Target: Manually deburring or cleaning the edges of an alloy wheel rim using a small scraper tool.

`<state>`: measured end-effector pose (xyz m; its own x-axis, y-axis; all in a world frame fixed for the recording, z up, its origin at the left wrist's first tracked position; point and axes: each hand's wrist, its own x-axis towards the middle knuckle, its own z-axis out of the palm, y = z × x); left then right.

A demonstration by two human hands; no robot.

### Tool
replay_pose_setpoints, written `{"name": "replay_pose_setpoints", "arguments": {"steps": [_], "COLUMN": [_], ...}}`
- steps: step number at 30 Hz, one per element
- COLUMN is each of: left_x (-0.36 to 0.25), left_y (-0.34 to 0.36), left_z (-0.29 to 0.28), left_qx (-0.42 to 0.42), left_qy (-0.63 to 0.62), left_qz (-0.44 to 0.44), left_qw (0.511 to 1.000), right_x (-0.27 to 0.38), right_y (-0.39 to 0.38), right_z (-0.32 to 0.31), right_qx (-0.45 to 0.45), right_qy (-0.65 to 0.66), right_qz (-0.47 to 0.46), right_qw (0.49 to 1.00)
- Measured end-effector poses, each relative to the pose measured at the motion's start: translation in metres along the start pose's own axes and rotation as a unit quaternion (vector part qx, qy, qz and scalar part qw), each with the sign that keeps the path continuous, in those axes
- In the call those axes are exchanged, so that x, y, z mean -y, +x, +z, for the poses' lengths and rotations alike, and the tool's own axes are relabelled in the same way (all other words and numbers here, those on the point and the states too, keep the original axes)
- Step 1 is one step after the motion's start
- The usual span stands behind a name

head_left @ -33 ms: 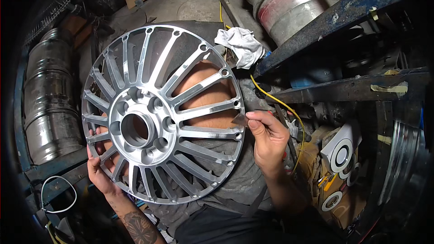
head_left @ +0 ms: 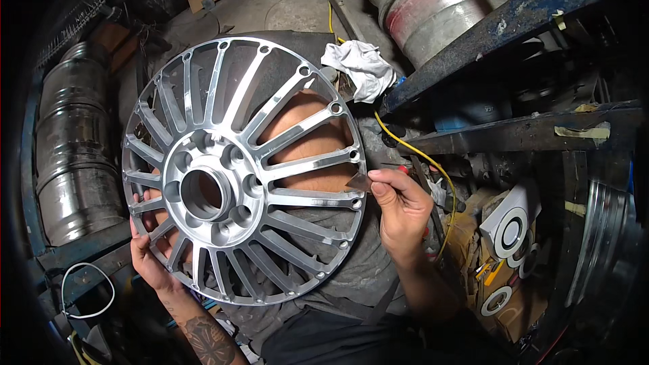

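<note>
- Spoked wheel, toward nine o'clock of view, is being held by left hand.
- Pointed blade is being pinched by right hand, at wheel's three o'clock.
- Scratches are being risked by slips.

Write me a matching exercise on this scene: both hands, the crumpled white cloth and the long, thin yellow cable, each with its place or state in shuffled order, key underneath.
Column one
1. Left hand
2. Right hand
3. Crumpled white cloth
4. Long, thin yellow cable

Column two
A. By the upper-right rim of the round, many-spoked silver metal wheel
B. Pinching a small, thin grey triangular piece
C. Running from the picture's top down past the wheel's right side
D. Holding the wheel's lower-left rim

Pairs: 1-D, 2-B, 3-A, 4-C
</note>
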<state>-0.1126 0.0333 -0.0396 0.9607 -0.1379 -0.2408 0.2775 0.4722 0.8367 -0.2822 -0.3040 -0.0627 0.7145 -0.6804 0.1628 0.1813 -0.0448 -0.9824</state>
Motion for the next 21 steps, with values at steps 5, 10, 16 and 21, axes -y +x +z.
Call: {"name": "replay_pose_setpoints", "arguments": {"steps": [5,10,16,21], "left_x": [-0.003,-0.002,-0.002,-0.001], "left_y": [-0.002,-0.003,-0.003,-0.002], "left_z": [0.002,0.002,-0.002,-0.003], "left_qx": [-0.002,-0.009,-0.003,-0.015], "left_qy": [0.01,0.02,0.015,0.018], "left_qz": [0.001,-0.002,0.002,0.013], "left_qw": [1.0,1.0,1.0,1.0], "right_x": [0.006,0.005,0.003,0.004], "right_y": [-0.002,0.034,0.04,0.026], "right_z": [-0.002,0.014,0.014,0.01], "right_qx": [-0.002,-0.025,0.006,0.005], "right_qy": [0.036,0.08,0.08,0.063], "right_qz": [0.036,0.034,0.026,0.027], "right_qw": [0.999,0.996,0.996,0.998]}}
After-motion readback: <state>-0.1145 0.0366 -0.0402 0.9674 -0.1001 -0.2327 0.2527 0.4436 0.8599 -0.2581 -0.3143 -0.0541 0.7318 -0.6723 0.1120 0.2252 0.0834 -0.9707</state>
